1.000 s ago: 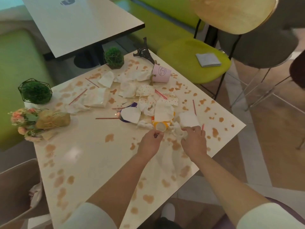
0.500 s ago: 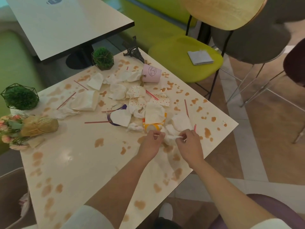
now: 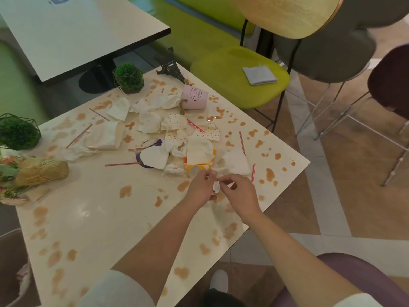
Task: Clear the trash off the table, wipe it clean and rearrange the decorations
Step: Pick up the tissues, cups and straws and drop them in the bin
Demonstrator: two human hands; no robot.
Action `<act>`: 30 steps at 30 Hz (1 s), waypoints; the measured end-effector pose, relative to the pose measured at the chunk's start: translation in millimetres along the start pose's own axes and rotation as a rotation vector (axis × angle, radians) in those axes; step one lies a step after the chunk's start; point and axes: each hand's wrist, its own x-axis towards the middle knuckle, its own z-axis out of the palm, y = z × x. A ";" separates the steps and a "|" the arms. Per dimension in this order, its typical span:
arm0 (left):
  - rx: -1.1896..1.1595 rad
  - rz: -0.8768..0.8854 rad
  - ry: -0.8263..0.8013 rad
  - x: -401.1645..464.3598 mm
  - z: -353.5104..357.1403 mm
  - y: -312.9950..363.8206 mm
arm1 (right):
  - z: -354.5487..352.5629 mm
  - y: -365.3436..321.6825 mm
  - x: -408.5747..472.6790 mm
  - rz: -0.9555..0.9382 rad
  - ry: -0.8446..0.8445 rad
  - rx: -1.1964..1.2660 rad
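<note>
The cream table (image 3: 93, 218) is spotted with brown stains and strewn with crumpled napkins (image 3: 104, 136), red straws (image 3: 122, 164) and a tipped yellow paper cup (image 3: 197, 169). My left hand (image 3: 200, 188) and my right hand (image 3: 238, 193) meet near the table's right edge, both pinching one small crumpled white napkin (image 3: 216, 186) between them. Decorations stand around the mess: a pink pot (image 3: 195, 97) on its side, a dark Eiffel tower model (image 3: 169, 66), two green moss balls in wire frames (image 3: 128, 78) (image 3: 18, 132) and a wrapped flower bouquet (image 3: 33, 171).
A bin (image 3: 11, 269) with trash in it sits at the lower left beside the table. A green chair (image 3: 239, 76) holding a folded grey cloth (image 3: 259, 75) stands behind the table. Another white table (image 3: 73, 32) is at the back left, more chairs at the right.
My two hands have drawn closer together, bunching the white napkin into a small wad between the fingers. The camera has shifted slightly.
</note>
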 end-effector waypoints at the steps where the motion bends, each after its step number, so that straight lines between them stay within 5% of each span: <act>1: 0.020 0.001 0.041 1.8 -1.2 -1.4 | 0.5 0.8 1.2 0.002 0.000 -0.014; 15: 0.149 -0.025 0.272 -5.0 -50.2 -24.1 | 29.4 14.7 35.5 0.150 -0.014 -0.620; 20: -0.048 -0.011 0.351 -6.0 -70.5 -35.5 | 41.6 3.2 22.0 0.060 0.111 -0.313; 24: -0.061 -0.062 0.410 -18.0 -94.8 -44.7 | 68.2 -24.4 4.0 0.049 0.016 -0.054; 30: -0.215 -0.076 0.454 -50.1 -155.2 -78.4 | 137.0 -59.5 -17.3 0.069 -0.232 -0.001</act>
